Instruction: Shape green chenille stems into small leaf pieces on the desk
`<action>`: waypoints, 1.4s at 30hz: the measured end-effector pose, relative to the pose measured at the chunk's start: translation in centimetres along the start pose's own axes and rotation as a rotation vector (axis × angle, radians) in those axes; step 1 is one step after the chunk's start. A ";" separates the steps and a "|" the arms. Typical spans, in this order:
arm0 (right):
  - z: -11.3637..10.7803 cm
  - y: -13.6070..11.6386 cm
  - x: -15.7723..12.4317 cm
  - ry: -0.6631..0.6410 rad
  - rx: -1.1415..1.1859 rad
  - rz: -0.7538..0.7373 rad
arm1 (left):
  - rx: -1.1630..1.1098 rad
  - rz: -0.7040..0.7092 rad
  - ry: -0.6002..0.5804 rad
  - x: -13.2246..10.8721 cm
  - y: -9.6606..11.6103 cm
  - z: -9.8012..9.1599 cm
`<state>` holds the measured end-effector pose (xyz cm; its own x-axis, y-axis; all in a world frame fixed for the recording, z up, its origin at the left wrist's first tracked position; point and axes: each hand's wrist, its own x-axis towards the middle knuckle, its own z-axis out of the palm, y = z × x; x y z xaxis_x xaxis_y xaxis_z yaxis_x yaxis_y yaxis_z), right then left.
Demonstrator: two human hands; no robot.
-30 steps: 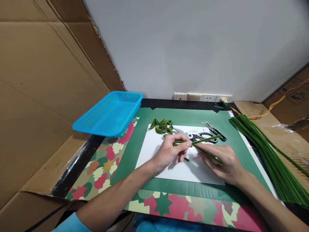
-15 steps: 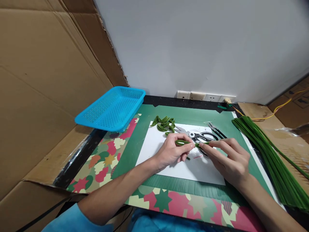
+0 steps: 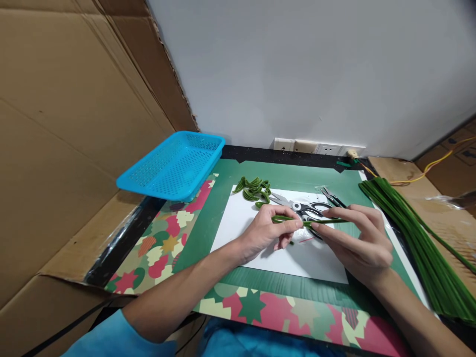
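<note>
My left hand [image 3: 269,229] pinches a green pipe cleaner [image 3: 284,218] bent into a narrow loop, above a white sheet of paper [image 3: 238,238]. The pipe cleaner's straight end runs right, between the thumb and forefinger of my right hand [image 3: 357,240]. Those fingers are parted around it, the thumb close to the stem. Just beyond both hands lie black-handled scissors [image 3: 296,206], partly hidden. Several bent green pipe-cleaner pieces [image 3: 255,188] form a pile at the paper's far left corner.
A bundle of long green pipe cleaners [image 3: 420,243] lies at the right. Black-handled pliers [image 3: 333,197] rest behind my right hand. A blue plastic basket [image 3: 173,168] stands at the back left by a cardboard wall [image 3: 74,124]. Power sockets [image 3: 320,148] line the back wall.
My right hand has shifted slightly right and its pinch has spread apart, so more of the pipe cleaner's straight end shows. My left hand keeps its hold on the loop.
</note>
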<state>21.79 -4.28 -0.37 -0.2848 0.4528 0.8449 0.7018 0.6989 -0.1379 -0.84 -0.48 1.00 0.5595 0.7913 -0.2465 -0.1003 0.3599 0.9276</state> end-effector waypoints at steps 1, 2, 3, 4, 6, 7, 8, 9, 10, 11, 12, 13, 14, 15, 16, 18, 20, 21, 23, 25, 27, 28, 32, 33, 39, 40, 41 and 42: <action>0.0 0.1 0.0 -0.023 0.023 0.007 | 0.003 -0.006 -0.002 0.0 0.0 0.0; 0.0 0.1 -0.1 -0.046 0.050 0.013 | 0.006 -0.010 -0.004 0.0 0.0 0.0; -0.1 0.2 -0.1 -0.062 0.074 0.017 | 0.008 -0.012 -0.005 0.0 0.0 0.0; -0.1 0.3 -0.1 -0.074 0.088 0.020 | 0.012 -0.013 -0.005 0.0 0.1 0.0; -0.1 0.3 -0.2 -0.082 0.091 0.018 | 0.019 -0.010 -0.002 0.0 0.1 0.0; -0.1 0.3 -0.2 -0.084 0.087 0.016 | 0.021 -0.009 -0.001 0.1 0.1 0.0; -0.2 0.2 -0.2 -0.086 0.083 0.013 | 0.021 -0.009 -0.002 0.1 0.0 0.0; -0.2 0.2 -0.2 -0.084 0.080 0.010 | 0.018 -0.011 -0.007 0.1 0.0 0.0; -0.2 0.2 -0.2 -0.080 0.078 0.009 | 0.013 -0.013 -0.016 0.1 0.0 -0.1; -0.2 0.1 -0.2 -0.075 0.078 0.006 | 0.007 -0.018 -0.029 0.2 -0.1 -0.1; -0.3 0.1 -0.2 -0.073 0.076 0.003 | 0.001 -0.026 -0.044 0.2 -0.1 -0.1; -0.3 0.1 -0.2 -0.074 0.074 0.000 | -0.006 -0.033 -0.058 0.2 -0.2 -0.1; -0.3 0.1 -0.2 -0.074 0.070 -0.003 | -0.013 -0.041 -0.072 0.2 -0.2 0.0; -0.4 0.1 -0.2 -0.073 0.064 -0.004 | -0.020 -0.049 -0.082 0.2 -0.3 0.0; -0.4 0.1 -0.2 -0.071 0.057 -0.002 | -0.028 -0.056 -0.089 0.3 -0.3 0.0; -0.4 0.2 -0.2 -0.060 0.038 0.006 | -0.053 -0.069 -0.097 0.2 -0.2 0.0; -0.3 0.1 -0.2 -0.045 0.022 0.008 | -0.081 -0.077 -0.097 0.2 -0.2 0.0; -0.3 0.1 -0.2 -0.039 0.016 0.008 | -0.092 -0.078 -0.095 0.2 -0.2 0.0; -0.3 0.0 -0.2 -0.024 0.010 0.008 | -0.103 -0.079 -0.089 0.2 -0.1 0.0; -0.3 0.0 -0.2 -0.012 0.006 0.008 | -0.103 -0.080 -0.087 0.2 -0.1 0.0; -0.2 -0.1 -0.3 -0.003 0.000 0.010 | -0.092 -0.078 -0.089 0.2 -0.1 0.0; -0.2 0.0 -0.3 0.000 -0.004 0.011 | -0.084 -0.076 -0.093 0.1 -0.1 0.0; 0.0 0.0 -0.3 0.009 -0.020 0.020 | -0.069 -0.059 -0.139 0.1 -0.1 -0.1; 0.0 -0.1 -0.3 0.010 -0.019 0.017 | -0.069 -0.056 -0.151 0.1 -0.2 -0.1; -0.1 -0.2 -0.3 -0.018 0.002 -0.010 | -0.066 -0.043 -0.165 0.1 -0.3 -0.2; -0.2 -0.2 -0.4 -0.027 0.008 -0.011 | -0.062 -0.042 -0.166 0.1 -0.3 -0.2; -0.2 -0.2 -0.4 -0.038 0.015 -0.011 | -0.058 -0.043 -0.167 0.1 -0.3 -0.2; -0.2 -0.2 -0.4 -0.050 0.025 -0.010 | -0.054 -0.044 -0.169 0.1 -0.4 -0.2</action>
<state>21.94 -4.70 -0.62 -0.3246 0.4723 0.8195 0.6822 0.7170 -0.1430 -0.96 -0.44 0.59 0.6944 0.6814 -0.2313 -0.1140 0.4216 0.8996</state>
